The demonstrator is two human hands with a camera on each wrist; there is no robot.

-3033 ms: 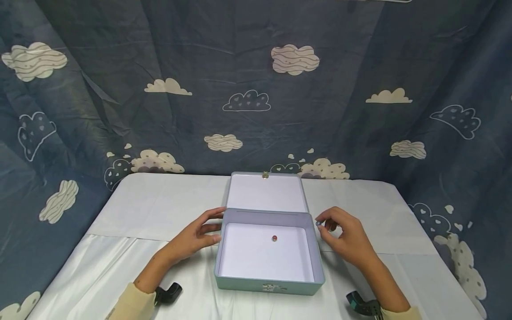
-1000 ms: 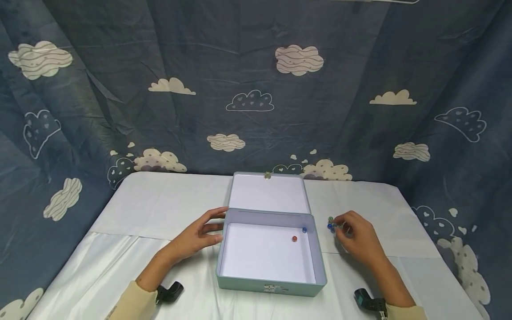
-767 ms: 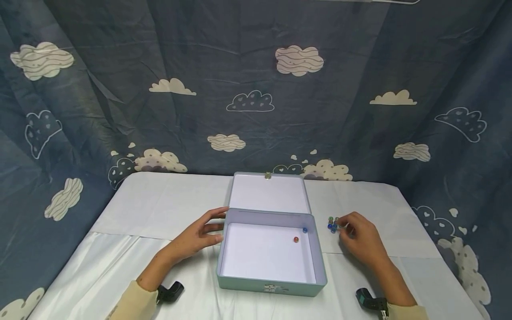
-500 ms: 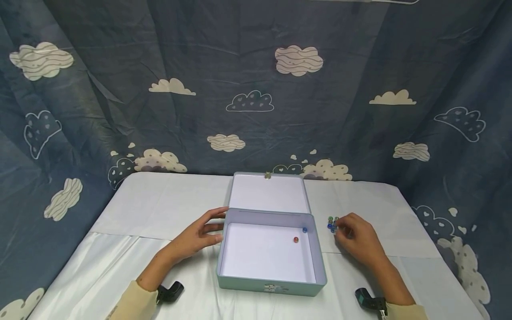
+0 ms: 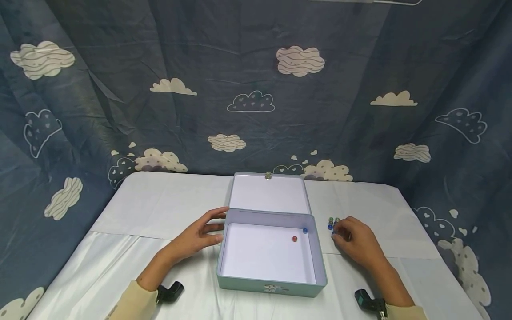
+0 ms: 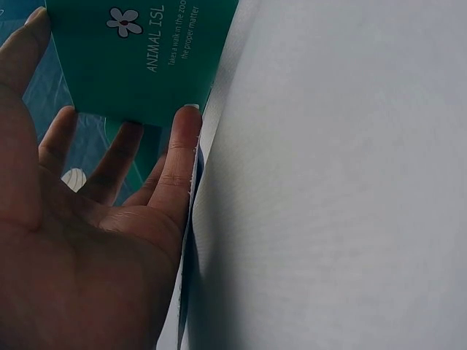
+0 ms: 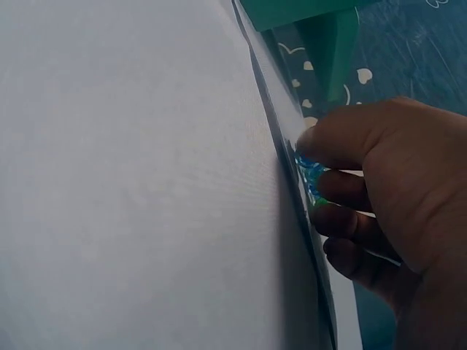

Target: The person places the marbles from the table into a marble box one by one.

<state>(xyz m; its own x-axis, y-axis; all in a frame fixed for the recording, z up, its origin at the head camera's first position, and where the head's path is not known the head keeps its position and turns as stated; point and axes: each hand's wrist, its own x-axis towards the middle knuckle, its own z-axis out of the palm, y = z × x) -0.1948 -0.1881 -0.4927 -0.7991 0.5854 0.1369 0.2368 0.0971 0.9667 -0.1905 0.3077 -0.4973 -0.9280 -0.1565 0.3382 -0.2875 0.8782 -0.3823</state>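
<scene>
Below, white cloth (image 5: pixel 168 195) under the box (image 5: pixel 260 258); behind, cloud-printed blue fabric (image 5: pixel 240 49).

High head view, forward and down; close wrist views (green box (image 5: pixel 236 284) in all).

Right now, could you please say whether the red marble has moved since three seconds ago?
Yes: in the head view, the red marble lies farther right inside the green box, nearer its right wall.
</scene>
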